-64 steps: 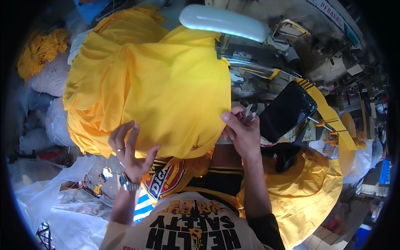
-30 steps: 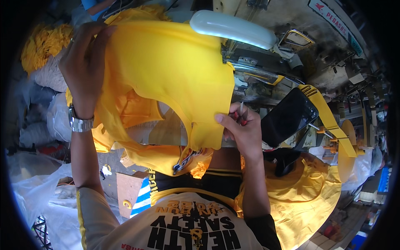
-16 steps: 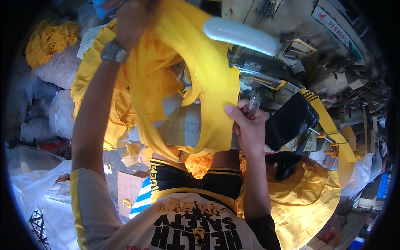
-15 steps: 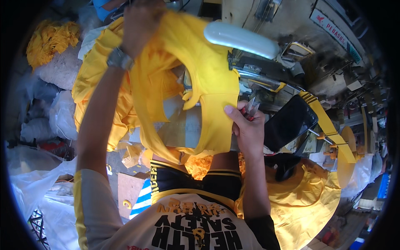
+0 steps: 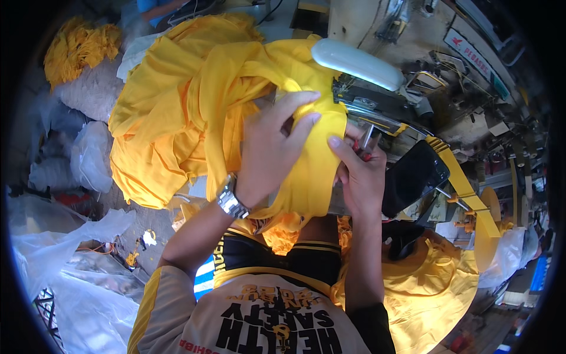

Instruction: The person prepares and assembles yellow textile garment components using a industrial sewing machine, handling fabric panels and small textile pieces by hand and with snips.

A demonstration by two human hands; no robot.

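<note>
A yellow garment (image 5: 315,177) hangs over my lap, its top by the sewing machine (image 5: 359,94). On the cloth lies my left hand (image 5: 274,144), a metal watch at its wrist, with thumb and forefinger stretched out and apart; its other fingers are partly hidden. The thumb of my right hand (image 5: 362,180) presses the garment's right edge against the fingers behind. Tucked in that same hand are small snips (image 5: 367,141) with red handles and metal blades pointing up. The far ends of my right fingers are behind the cloth.
More yellow fabric (image 5: 159,118) is heaped at the left, and another yellow pile (image 5: 436,289) lies at lower right. A dark phone (image 5: 415,177) stands beside my right hand. Yellow tape (image 5: 469,189) runs from a roll to the machine. Clear plastic bags (image 5: 88,283) lie at lower left.
My left hand has come down from the far upper left onto the cloth beside my right hand. The garment's open loop has collapsed into folds. My right hand keeps its grip, shifted slightly right.
</note>
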